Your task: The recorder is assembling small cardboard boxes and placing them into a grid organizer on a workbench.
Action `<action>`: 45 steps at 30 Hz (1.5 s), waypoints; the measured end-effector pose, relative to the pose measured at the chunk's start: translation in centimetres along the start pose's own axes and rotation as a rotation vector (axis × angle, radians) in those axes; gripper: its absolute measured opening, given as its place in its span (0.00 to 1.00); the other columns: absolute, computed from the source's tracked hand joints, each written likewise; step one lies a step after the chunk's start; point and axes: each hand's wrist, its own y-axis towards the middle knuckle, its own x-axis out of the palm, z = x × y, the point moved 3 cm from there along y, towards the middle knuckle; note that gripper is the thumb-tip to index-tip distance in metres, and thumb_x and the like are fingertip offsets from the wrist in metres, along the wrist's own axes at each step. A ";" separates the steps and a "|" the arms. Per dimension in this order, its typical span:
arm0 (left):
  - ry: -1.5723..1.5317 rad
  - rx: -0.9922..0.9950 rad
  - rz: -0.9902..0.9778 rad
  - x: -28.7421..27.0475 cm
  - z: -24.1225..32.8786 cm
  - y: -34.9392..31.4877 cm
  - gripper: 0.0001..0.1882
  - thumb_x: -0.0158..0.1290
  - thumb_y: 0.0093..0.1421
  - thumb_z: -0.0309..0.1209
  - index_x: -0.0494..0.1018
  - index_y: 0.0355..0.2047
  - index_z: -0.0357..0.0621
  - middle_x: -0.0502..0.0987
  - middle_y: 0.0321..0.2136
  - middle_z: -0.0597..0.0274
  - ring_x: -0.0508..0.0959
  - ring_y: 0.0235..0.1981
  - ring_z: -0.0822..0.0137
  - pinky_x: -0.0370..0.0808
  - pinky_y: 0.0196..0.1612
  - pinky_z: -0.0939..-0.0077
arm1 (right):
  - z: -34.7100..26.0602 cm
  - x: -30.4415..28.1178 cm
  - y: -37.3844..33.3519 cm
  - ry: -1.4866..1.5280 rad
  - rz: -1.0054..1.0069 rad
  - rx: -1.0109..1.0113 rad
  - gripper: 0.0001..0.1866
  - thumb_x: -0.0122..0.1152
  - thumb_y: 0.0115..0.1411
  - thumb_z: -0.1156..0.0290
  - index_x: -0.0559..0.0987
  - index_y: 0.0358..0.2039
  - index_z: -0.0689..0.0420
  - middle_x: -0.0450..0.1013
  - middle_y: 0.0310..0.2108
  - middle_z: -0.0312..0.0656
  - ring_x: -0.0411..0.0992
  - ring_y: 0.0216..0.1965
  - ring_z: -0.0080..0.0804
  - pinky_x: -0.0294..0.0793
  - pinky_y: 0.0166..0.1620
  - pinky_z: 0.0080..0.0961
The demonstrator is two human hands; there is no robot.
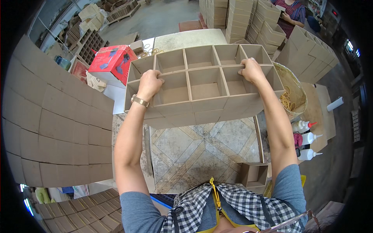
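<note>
A wide, grey-brown divided box (206,105) of board, with two rows of open compartments, stands at the far side of the work table. My left hand (150,84) is closed on a divider near its left end, fingers bent down into the compartments. Toward the right end, my right hand (251,70) pinches the middle divider, its fingertips partly hidden. Both arms are stretched forward. Between my arms lies the patterned table top (190,149), with a small single open box (253,174) at its near right.
Stacked boxes (58,116) wall off the left side. A red carton (112,62) stands past the divided box's left end. At right are a basket (302,95) of rubber bands and several white squeeze bottles (310,138). Another person (290,15) is at the far right, behind box stacks.
</note>
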 end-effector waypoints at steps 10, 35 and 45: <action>-0.024 -0.025 0.001 0.2 -0.1 0.0 0.12 0.59 0.43 0.28 0.77 0.29 0.37 0.76 0.30 0.44 0.75 0.37 0.47 0.71 0.41 0.60 | -0.1 0.1 0.0 -0.049 -0.025 0.033 0.16 0.65 0.46 0.70 0.78 0.38 0.59 0.70 0.43 0.57 0.68 0.49 0.47 0.68 0.50 0.35; 0.180 -0.003 -0.092 0.5 0.8 -0.4 0.19 0.57 0.50 0.35 0.73 0.41 0.38 0.72 0.40 0.41 0.73 0.43 0.47 0.69 0.47 0.61 | 0.5 0.8 -0.1 -0.092 -0.049 0.047 0.21 0.63 0.49 0.65 0.74 0.43 0.58 0.62 0.51 0.60 0.68 0.48 0.53 0.69 0.50 0.39; -0.264 0.138 0.606 -9.1 -1.7 -7.6 0.18 0.53 0.56 0.37 0.72 0.42 0.37 0.73 0.37 0.50 0.73 0.34 0.59 0.69 0.39 0.71 | 2.2 -2.4 -24.2 0.305 0.590 -0.180 0.07 0.51 0.58 0.75 0.74 0.35 0.64 0.71 0.31 0.52 0.71 0.33 0.48 0.69 0.33 0.35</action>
